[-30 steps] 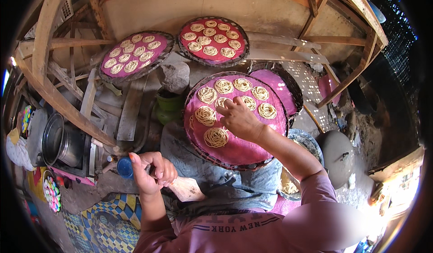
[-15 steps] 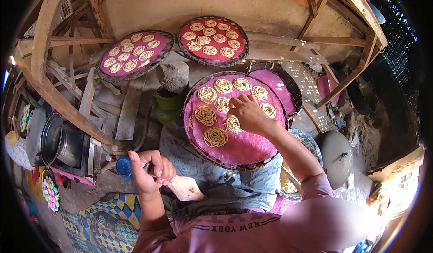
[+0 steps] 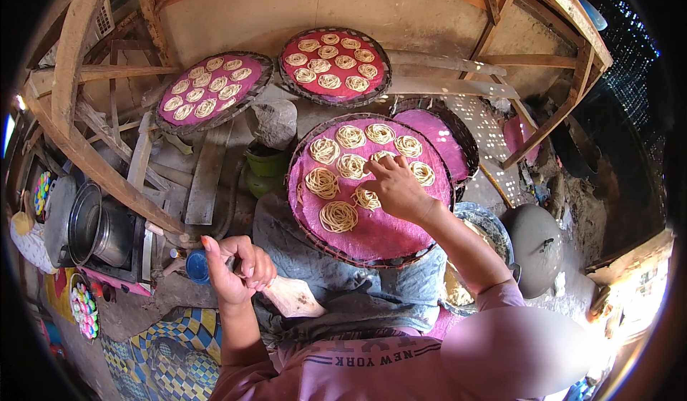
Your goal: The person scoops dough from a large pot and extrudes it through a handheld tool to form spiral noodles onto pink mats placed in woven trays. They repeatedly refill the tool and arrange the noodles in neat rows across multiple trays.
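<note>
My right hand (image 3: 401, 190) reaches over a round woven tray (image 3: 322, 242) lined with pink cloth. Its fingers look bent and apart, resting on or just above coiled noodle nests. One nest (image 3: 366, 198) lies beside the thumb side, and another (image 3: 381, 155) is partly covered by the fingertips. Several more nests sit around the hand, including a larger nest (image 3: 338, 216) near the front. To the left, my left hand (image 3: 243, 269) is closed around the end of a pale, flat wooden piece (image 3: 295, 299); the gripped part is mostly hidden.
Two more trays of nests, one pink-lined (image 3: 213, 90) and one red-lined (image 3: 335, 66), stand behind. A pink-lined basket (image 3: 433, 133) and a basin (image 3: 494, 226) with pale contents are at right. A stone (image 3: 274, 123) rests on a green container (image 3: 265, 163). Wooden beams surround the area.
My right hand's fingers have spread a little and uncovered more of the nest at their tips. The left hand keeps its hold. The whole view has shifted slightly.
</note>
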Tool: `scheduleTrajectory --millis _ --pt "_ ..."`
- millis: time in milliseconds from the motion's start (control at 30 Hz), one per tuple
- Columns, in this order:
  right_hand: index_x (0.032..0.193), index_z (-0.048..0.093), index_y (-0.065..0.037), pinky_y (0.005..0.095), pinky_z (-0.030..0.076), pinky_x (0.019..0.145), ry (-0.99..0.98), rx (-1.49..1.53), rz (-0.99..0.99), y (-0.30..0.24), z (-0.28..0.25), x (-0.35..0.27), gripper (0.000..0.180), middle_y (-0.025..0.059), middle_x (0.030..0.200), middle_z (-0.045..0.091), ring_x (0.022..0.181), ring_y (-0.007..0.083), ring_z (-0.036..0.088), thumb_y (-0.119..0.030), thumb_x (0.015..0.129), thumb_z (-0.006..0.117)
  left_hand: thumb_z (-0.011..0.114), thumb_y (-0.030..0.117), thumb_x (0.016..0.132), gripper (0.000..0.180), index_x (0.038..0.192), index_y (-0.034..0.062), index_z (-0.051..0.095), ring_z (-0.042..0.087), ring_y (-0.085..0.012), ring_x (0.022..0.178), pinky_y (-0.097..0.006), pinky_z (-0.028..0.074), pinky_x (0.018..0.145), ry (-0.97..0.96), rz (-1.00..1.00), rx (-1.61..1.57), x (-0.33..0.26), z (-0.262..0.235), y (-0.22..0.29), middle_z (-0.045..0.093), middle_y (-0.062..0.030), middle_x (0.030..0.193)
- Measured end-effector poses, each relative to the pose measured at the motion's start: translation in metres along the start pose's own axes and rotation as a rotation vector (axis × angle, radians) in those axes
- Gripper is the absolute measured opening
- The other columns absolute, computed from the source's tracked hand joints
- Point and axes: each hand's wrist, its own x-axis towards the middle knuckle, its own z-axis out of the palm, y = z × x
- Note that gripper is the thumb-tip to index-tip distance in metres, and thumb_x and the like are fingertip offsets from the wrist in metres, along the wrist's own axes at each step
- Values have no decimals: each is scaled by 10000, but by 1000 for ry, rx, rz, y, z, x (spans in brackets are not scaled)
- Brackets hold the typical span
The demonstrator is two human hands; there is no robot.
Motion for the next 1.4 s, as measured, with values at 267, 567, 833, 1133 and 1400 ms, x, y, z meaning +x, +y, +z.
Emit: scheduleTrajectory --millis 267,567,833,1133,1400 --pt "1032 732 -179 413 363 958 103 153 -31 -7 -1 -9 264 62 1179 556 1114 250 483 -133 826 574 141 668 961 706 582 120 372 290 -127 280 -284 323 336 50 6 39 1 4 -1 362 -12 382" --pt "1008 726 -170 402 352 966 137 75 -77 -21 6 -7 234 44 1175 542 1123 246 467 -131 819 594 142 661 965 704 578 120 373 294 -130 277 -282 322 335 33 -9 36 3 8 -3 365 -9 380" --pt "1000 727 -175 410 348 989 145 118 17 -13 -1 -4 207 75 1198 532 1137 255 462 -138 868 572 136 659 966 703 579 123 372 296 -131 275 -284 322 332 47 12 58 1 9 0 363 -7 379" --pt "1024 723 -185 408 334 1002 58 135 -33 -17 -1 -6 206 69 1215 531 1162 256 447 -186 848 616 190 695 945 682 613 127 372 300 -118 311 -273 333 363 87 -10 105 -1 10 -10 339 6 403" --pt "918 700 -138 413 358 948 153 196 37 -14 6 -1 128 56 1177 543 1108 254 464 -226 849 638 229 695 941 667 632 123 379 304 -116 321 -271 328 374 47 12 96 -3 11 -8 351 5 415"
